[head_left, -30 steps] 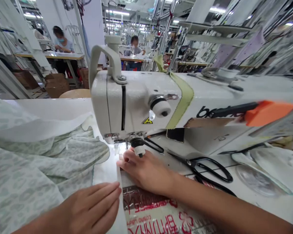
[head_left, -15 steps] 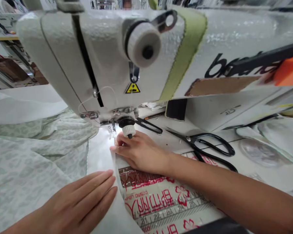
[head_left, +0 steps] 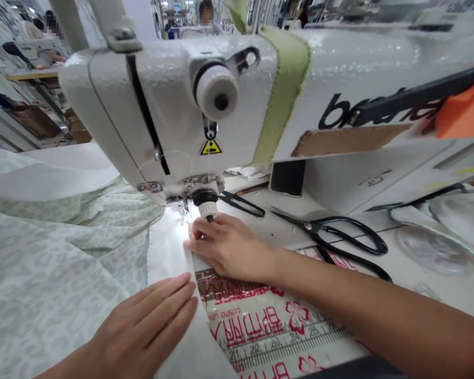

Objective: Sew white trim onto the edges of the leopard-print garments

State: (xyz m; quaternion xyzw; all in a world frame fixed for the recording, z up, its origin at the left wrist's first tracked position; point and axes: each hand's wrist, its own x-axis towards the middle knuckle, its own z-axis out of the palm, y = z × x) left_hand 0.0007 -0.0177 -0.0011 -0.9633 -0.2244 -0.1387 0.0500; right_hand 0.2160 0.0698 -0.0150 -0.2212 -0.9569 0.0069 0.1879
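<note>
A strip of white fabric point(head_left: 166, 247) runs under the lit presser foot point(head_left: 184, 210) of a white sewing machine point(head_left: 161, 79). Flat on the strip lies my left hand point(head_left: 154, 321), its fingers stretched out side by side. My right hand point(head_left: 233, 247) rests at the strip's right edge, close to the presser foot. Its fingers are bent, and thumb and forefinger close at the fabric edge; their inner side is partly hidden. Pale leopard-print fabric point(head_left: 63, 263) spreads in folds to the left.
Black-handled scissors point(head_left: 339, 234) and small thread snips point(head_left: 243, 204) lie right of the needle area. A taped-down ruler point(head_left: 276, 345) is beneath my right forearm. White cloth pieces point(head_left: 446, 216) lie at far right. People point(head_left: 207, 18) sit at the back.
The camera view has tilted and shifted slightly, so more of the room shows behind the machine. Both hands keep nearly the same places on the fabric.
</note>
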